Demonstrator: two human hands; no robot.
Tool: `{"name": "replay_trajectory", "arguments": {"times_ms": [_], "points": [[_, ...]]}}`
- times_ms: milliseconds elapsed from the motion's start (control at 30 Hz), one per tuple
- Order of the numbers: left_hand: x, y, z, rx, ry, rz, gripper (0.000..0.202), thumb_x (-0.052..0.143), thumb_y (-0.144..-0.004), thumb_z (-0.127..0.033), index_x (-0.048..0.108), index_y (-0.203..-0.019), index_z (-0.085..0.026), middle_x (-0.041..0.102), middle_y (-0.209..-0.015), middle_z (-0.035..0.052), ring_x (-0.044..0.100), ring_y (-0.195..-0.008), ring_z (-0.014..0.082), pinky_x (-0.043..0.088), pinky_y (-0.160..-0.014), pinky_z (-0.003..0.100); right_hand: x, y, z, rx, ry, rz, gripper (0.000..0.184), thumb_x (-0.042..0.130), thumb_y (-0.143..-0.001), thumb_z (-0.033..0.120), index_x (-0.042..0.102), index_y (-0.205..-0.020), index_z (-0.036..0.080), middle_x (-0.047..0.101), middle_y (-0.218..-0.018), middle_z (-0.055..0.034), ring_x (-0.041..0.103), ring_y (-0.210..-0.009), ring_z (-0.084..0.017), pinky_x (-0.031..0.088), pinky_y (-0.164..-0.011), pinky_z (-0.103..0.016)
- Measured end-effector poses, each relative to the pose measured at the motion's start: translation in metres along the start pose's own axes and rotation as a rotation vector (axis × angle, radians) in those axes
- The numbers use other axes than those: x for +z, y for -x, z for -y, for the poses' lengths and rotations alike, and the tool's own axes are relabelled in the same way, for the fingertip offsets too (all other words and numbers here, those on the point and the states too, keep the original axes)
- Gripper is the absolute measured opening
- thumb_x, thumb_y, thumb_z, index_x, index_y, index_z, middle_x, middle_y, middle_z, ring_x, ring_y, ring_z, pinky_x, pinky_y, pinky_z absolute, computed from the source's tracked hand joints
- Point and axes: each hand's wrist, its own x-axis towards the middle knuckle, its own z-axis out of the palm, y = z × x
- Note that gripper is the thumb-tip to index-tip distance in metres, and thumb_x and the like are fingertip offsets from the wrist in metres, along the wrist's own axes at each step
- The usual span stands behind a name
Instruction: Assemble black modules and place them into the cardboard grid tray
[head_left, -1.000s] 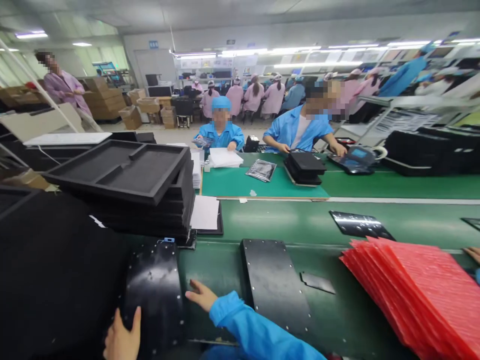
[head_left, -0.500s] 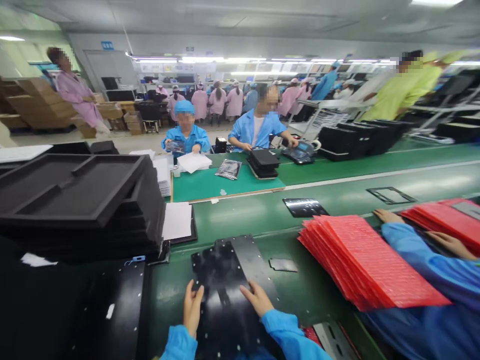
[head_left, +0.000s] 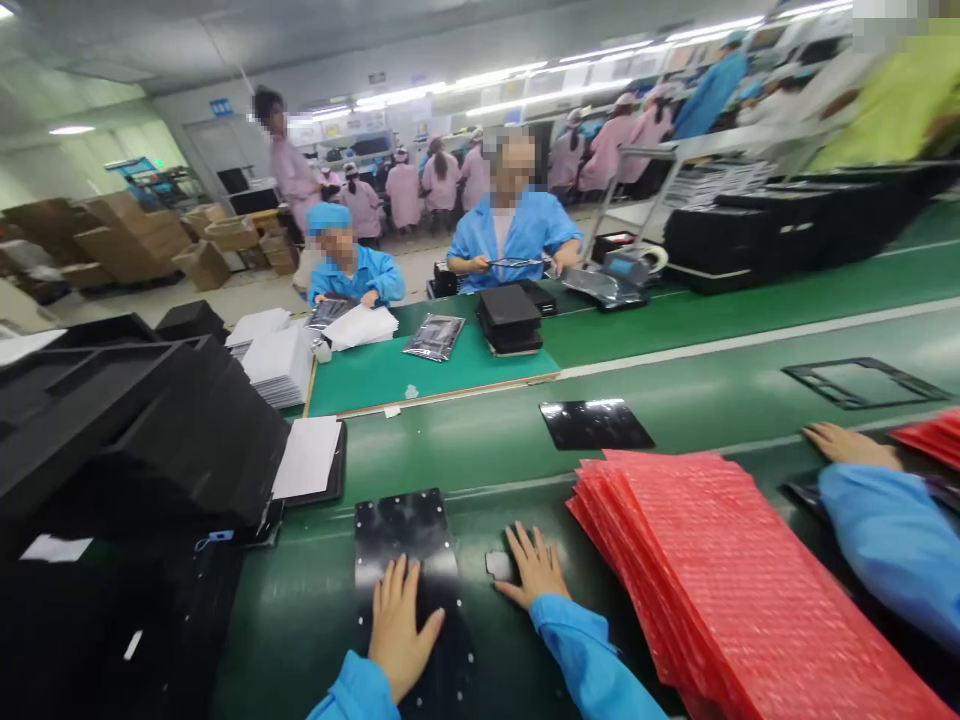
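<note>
My left hand lies flat with spread fingers on a black panel dotted with small light spots along its edges. The panel rests on the green work surface in front of me. To its right, my right hand is spread out, palm down, beside a small grey plate. Part of that plate lies under or behind the fingers; whether they touch it I cannot tell. A stack of red bubble-wrap bags is just right of my right hand.
Black trays are piled at left, with white paper on a dark pad beside them. A glossy black panel and a black frame lie farther back. A co-worker's hand reaches in at right; other workers sit across.
Both hands have let go of the black panel's sides. My left hand has moved onto its face, my right hand rightward to the small grey plate. The view has shifted and tilted.
</note>
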Motion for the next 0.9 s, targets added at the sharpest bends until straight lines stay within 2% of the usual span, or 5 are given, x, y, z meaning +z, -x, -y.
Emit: {"name": "replay_trajectory", "arguments": {"times_ms": [167,467,633,733,900], "points": [[0.028,0.005,-0.032,-0.064,-0.192,0.041,0.071,0.055,-0.08,-0.045,0.036,-0.144,-0.018,0.012,-0.154,0.0127,0.002,-0.142,0.0397,-0.001,-0.112,0.065,0.028,0.002,-0.034,-0.134,0.043,0.017,0.046,0.049,-0.08,0.04,0.062,-0.117,0.015,0.058,-0.127,-0.0169,0.051,-0.121,-0.033,0.038,-0.101,-0.049],[0.036,0.011,-0.023,-0.025,-0.108,0.081,0.1,0.061,-0.068,-0.068,0.019,-0.147,-0.022,-0.001,-0.153,0.0133,-0.007,-0.14,0.0416,-0.008,-0.11,0.068,0.014,0.011,0.061,-0.422,0.311,0.134,0.045,0.058,-0.064,0.013,0.064,-0.108,0.02,0.065,-0.101,-0.012,0.061,-0.097,-0.029,0.042,-0.085,-0.039],[0.052,0.003,-0.051,-0.153,-0.048,-0.012,0.112,0.072,-0.059,-0.053,0.015,-0.149,-0.016,-0.009,-0.152,0.0172,-0.018,-0.138,0.0398,-0.013,-0.108,0.065,-0.008,-0.019,0.069,-0.473,0.233,0.406,0.04,0.052,-0.06,0.006,0.066,-0.095,0.019,0.07,-0.093,-0.011,0.065,-0.091,-0.029,0.046,-0.08,-0.036],[0.025,0.008,-0.068,-0.271,0.078,0.04,0.108,0.066,-0.056,-0.026,0.012,-0.149,-0.017,-0.012,-0.153,0.0152,-0.018,-0.138,0.0378,-0.009,-0.109,0.064,-0.009,-0.039,0.044,-0.374,0.011,0.518,0.037,0.054,-0.065,0.014,0.067,-0.099,0.021,0.072,-0.093,-0.0088,0.067,-0.091,-0.028,0.051,-0.08,-0.036],[-0.058,0.033,-0.036,-0.261,0.582,-0.159,0.097,0.051,-0.052,-0.013,0.03,-0.146,-0.017,0.024,-0.154,0.0095,0.019,-0.143,0.0283,0.015,-0.118,0.044,0.037,-0.018,0.006,-0.28,-0.318,0.23,0.065,0.06,-0.069,0.055,0.062,-0.119,0.014,0.052,-0.135,-0.0164,0.043,-0.129,-0.037,0.036,-0.109,-0.048]]}}
